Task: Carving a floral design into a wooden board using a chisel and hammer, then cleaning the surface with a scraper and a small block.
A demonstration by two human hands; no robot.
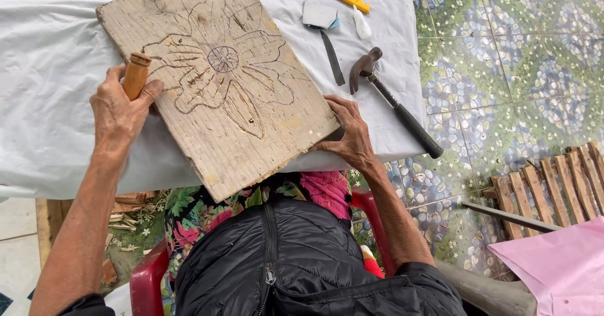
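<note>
Outdoors, white-sheeted table (50,70), pebble-patterned floor (503,58)

The board (220,83) is pale raw wood, rough and matt, its grain scored with carved lines. A smooth, warm-toned wooden handle (135,75) sits in the left grip (119,111). The counter (50,58) wears thin, crinkled white sheeting with a faint sheen. The hammer (393,99) has a dull, rusty metal head and black rubbery shaft.
</note>
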